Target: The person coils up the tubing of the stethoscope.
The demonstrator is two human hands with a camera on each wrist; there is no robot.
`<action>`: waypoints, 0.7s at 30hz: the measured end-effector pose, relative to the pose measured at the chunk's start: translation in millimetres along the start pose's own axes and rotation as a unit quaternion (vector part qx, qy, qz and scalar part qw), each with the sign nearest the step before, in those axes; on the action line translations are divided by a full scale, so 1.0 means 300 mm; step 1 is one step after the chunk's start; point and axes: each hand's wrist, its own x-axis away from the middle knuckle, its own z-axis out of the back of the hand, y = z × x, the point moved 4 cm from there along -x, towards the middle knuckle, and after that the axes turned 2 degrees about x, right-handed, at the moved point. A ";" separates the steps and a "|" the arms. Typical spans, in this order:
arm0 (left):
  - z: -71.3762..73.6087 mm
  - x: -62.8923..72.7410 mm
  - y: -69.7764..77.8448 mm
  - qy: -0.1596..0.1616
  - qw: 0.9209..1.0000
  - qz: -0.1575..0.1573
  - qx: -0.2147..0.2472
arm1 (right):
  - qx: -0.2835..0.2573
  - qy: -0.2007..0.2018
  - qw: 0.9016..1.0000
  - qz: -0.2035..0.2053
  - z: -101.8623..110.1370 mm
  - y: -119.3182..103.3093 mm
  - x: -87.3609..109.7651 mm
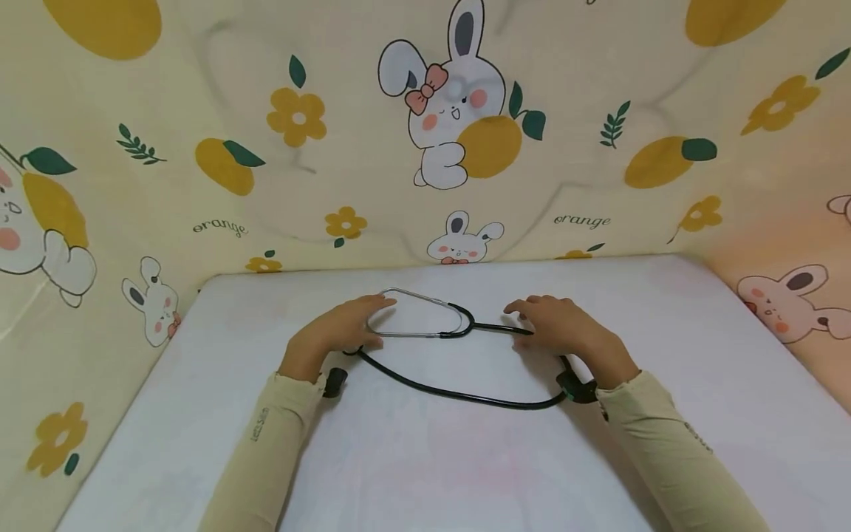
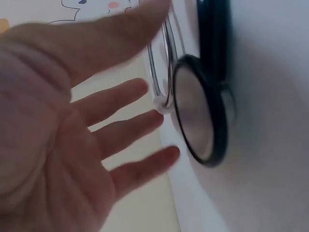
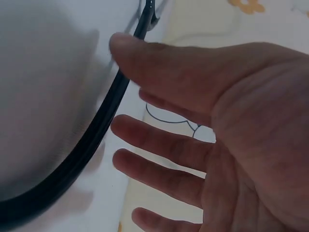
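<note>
Sleeves [image 1: 255, 443] nearest, at 7 and 5 o'clock. Stethoscope [image 1: 470, 323] mid-table [image 1: 425, 473]: tube [image 1: 432, 387] looping toward 6, metal ear tubes [image 1: 415, 335] at 10. Laid out, no lift yet. Left hand [image 1: 349, 323] at 9, right hand [image 1: 561, 325] at 2: fingers parted, grasping nothing; can't tell contact. Chest disc [image 2: 195, 111] by left hand. Right hand hides some tubing. Rabbit-print cloth [image 1: 585, 170] behind, 12.

Head view bright, even, source out of sight; soft shadows on white table [image 1: 425, 465] along inner sides of both sleeves [image 1: 255, 451], faint wavy ones on printed backdrop [image 1: 572, 81] above far edge. Wrist views dimmer, greyer. Left: stethoscope tubing [image 2: 215, 38] blurred; right: right hand [image 3: 241, 125] throws diffuse shadow beside the tubing.
</note>
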 end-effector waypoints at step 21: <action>0.018 -0.018 0.015 0.094 0.993 -0.074 -0.004 | 0.010 -0.009 1.000 -0.022 -0.012 0.027 -0.011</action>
